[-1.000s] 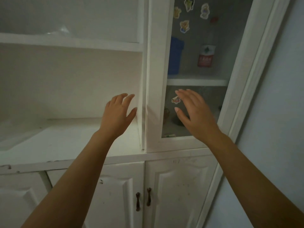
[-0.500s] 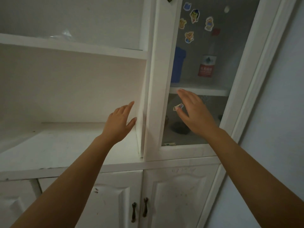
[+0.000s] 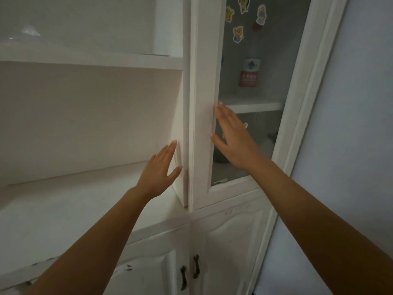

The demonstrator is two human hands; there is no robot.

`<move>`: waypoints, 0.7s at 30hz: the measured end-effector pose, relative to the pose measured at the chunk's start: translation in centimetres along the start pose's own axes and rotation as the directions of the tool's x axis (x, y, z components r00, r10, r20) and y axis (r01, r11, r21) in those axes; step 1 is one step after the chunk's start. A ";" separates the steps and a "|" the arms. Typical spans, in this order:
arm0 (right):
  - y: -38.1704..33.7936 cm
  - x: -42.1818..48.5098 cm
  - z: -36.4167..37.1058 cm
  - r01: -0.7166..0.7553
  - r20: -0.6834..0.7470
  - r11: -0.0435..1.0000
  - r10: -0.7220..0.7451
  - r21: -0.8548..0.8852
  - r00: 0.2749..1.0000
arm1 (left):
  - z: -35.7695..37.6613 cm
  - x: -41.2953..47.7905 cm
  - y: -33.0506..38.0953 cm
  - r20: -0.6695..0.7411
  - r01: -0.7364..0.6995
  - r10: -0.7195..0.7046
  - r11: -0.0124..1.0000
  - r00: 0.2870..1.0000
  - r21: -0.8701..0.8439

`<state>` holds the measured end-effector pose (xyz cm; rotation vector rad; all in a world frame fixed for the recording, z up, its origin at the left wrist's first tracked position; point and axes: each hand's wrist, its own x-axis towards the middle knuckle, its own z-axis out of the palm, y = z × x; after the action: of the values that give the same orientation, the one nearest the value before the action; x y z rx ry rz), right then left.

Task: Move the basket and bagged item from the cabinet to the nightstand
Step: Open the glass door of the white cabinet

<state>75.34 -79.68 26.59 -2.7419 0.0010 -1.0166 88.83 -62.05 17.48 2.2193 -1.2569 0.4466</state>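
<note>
A: Where could a hand pass?
B: At nine o'clock, the cabinet (image 3: 91, 60) has an open shelf bay (image 3: 85, 188), wide in front.
A: And at one o'clock?
B: The glass door (image 3: 270, 45) stands before the red-labelled container (image 3: 248, 75); its white stile (image 3: 203, 92) bars the edge.

Cartoon stickers (image 3: 237, 34) dot the glass (image 3: 276, 50) at upper right, and behind it a container (image 3: 249, 73) with a red label stands higher than a dark round object (image 3: 220, 156). 2 dark handles (image 3: 196, 266) hang side by side below. Clear plastic (image 3: 27, 31) glints at upper left, and a pale wall (image 3: 350, 124) fills the right side.
</note>
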 end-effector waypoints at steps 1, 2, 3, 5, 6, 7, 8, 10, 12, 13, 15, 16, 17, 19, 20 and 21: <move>-0.4 0.2 0.4 -0.014 -0.006 1.000 0.014 -0.013 1.000 | 0.4 -0.1 -0.4 0.023 -0.009 0.009 1.000 1.000 -0.012; -0.8 0.4 0.8 -0.031 -0.011 0.999 0.030 -0.031 0.999 | 0.8 -0.1 -0.7 0.041 -0.021 0.022 0.999 0.999 -0.023; -1.2 0.5 1.2 -0.052 -0.016 0.997 0.051 -0.052 0.999 | 1.2 -0.1 -0.9 0.051 -0.035 0.037 0.999 0.998 -0.033; -1.7 0.8 1.8 -0.095 -0.029 0.991 0.092 -0.090 0.995 | 1.7 0.0 -1.2 0.046 -0.061 0.063 0.997 0.997 -0.041; -2.1 0.9 2.3 -0.123 -0.039 0.986 0.119 -0.114 0.992 | 1.9 0.2 -1.4 0.045 -0.075 0.077 0.996 0.996 -0.045; -2.3 1.1 2.8 -0.152 -0.051 0.979 0.146 -0.138 0.988 | 2.0 0.3 -1.7 0.046 -0.088 0.090 0.995 0.995 -0.046; -2.5 1.3 3.2 -0.177 -0.063 0.972 0.169 -0.156 0.984 | 2.1 0.4 -1.9 0.047 -0.100 0.102 0.994 0.994 -0.048; -2.9 1.6 3.9 -0.220 -0.076 0.960 0.209 -0.176 0.975 | 2.3 0.5 -2.1 0.043 -0.118 0.120 0.992 0.992 -0.055; -3.1 1.8 4.4 -0.250 -0.095 0.948 0.235 -0.196 0.967 | 2.5 0.5 -2.3 0.037 -0.130 0.132 0.990 0.991 -0.057; -3.1 1.9 4.6 -0.257 -0.107 0.945 0.240 -0.202 0.965 | 2.5 0.6 -2.4 0.034 -0.137 0.139 0.989 0.990 -0.059; -3.1 1.9 4.8 -0.261 -0.122 0.943 0.240 -0.205 0.963 | 2.6 0.7 -2.8 0.034 -0.149 0.151 0.987 0.988 -0.062; -3.2 1.9 4.8 -0.261 -0.124 0.943 0.240 -0.206 0.963 | 2.7 0.7 -2.9 0.031 -0.152 0.155 0.986 0.987 -0.061; -3.2 2.0 4.8 -0.261 -0.127 0.943 0.238 -0.209 0.963 | 2.7 0.8 -3.1 0.027 -0.157 0.159 0.986 0.987 -0.058; -3.1 2.0 4.8 -0.267 -0.132 0.939 0.243 -0.215 0.961 | 2.8 0.8 -3.3 0.015 -0.162 0.163 0.985 0.987 -0.055; -3.1 2.0 4.8 -0.271 -0.131 0.938 0.247 -0.216 0.960 | 2.9 0.7 -3.3 0.010 -0.160 0.161 0.985 0.987 -0.056; -3.1 2.0 4.8 -0.271 -0.128 0.938 0.248 -0.215 0.960 | 3.0 0.5 -3.4 0.009 -0.153 0.154 0.986 0.988 -0.063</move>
<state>79.78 -75.82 24.97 -2.7871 0.5154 -1.1355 92.09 -62.81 14.35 2.0857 -1.4362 0.4455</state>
